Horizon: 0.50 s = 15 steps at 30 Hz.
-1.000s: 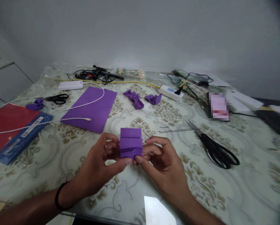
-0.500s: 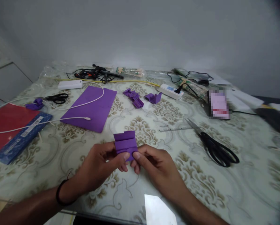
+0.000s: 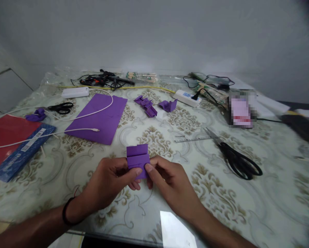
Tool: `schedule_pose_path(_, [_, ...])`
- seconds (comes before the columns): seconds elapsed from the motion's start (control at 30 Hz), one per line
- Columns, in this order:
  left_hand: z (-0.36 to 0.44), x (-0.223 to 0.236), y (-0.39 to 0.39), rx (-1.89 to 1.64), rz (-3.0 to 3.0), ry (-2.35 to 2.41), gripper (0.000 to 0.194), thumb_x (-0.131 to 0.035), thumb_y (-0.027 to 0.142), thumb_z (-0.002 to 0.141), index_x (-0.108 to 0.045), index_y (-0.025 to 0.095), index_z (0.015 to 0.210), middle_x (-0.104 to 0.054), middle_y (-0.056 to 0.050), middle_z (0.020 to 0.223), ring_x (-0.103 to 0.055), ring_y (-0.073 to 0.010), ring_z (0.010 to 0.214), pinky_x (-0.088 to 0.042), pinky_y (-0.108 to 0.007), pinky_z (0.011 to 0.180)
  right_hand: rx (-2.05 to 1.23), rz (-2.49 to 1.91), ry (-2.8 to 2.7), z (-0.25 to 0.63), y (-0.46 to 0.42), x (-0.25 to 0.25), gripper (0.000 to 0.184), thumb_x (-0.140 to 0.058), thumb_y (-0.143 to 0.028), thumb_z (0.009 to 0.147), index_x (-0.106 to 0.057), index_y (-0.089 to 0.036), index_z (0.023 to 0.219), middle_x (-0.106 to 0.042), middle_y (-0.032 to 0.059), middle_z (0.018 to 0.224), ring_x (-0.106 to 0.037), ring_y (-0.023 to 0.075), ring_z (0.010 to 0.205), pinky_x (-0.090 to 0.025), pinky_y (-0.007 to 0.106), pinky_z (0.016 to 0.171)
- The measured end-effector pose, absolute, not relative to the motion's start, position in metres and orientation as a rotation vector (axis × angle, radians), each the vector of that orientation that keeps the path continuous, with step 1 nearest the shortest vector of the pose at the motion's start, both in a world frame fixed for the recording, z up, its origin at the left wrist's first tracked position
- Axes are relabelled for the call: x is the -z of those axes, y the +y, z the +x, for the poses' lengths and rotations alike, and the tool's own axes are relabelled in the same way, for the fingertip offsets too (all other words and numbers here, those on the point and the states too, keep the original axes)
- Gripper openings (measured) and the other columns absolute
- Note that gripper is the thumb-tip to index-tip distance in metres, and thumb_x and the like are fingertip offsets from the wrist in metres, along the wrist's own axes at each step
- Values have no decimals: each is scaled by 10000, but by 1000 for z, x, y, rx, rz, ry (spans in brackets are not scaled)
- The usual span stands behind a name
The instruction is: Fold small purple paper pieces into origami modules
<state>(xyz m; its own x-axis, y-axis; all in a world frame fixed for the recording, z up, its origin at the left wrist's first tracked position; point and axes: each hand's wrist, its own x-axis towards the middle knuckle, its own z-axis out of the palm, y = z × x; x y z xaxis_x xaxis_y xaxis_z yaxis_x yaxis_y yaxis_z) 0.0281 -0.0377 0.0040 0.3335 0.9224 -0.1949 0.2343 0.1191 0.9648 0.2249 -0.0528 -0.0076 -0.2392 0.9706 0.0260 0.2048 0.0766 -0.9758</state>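
Observation:
A small pleated purple paper piece (image 3: 137,157) is pinched between both my hands just above the patterned table (image 3: 247,206). My left hand (image 3: 110,184) grips its left side with thumb on top, fingers curled under. On the other side my right hand (image 3: 170,184) presses a thumb on the lower right fold, fingers closed beneath. A black band is on my left wrist.
A purple sheet (image 3: 97,119) with a white cable (image 3: 74,132) lies at left. Folded purple pieces (image 3: 146,105) sit further back. Black scissors (image 3: 234,160) and a clear ruler (image 3: 192,138) lie at right, small scissors (image 3: 60,107), a red and blue packet (image 3: 12,144) at left, a power strip (image 3: 187,97) behind.
Both hands have lowered towards the table and closed in on the purple piece, which is now folded shorter, with the thumbs pressing its lower pleats.

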Motion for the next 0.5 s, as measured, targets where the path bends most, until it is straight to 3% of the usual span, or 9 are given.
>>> schedule_pose_path(0.27, [30, -5, -36, -638, 1390, 1103, 259, -691, 332, 929, -779, 160, 756, -811, -46, 668, -789, -182, 596, -627, -227, 587, -1192, -1212, -1541, 226, -52, 8, 341, -564, -364, 1051, -646, -204, 761, -662, -17, 614, -616, 134, 571, -469, 244, 592])
schedule_pose_path(0.5, [31, -4, -38, -736, 1354, 1142, 272, -692, 320, 942, -728, 159, 725, -748, -6, 595, -757, -151, 515, -610, -190, 520, -1189, -1275, -1695, 225, -50, 11, 414, -561, -366, 1048, -616, -205, 671, -568, -38, 558, -526, 119, 532, -392, 244, 543])
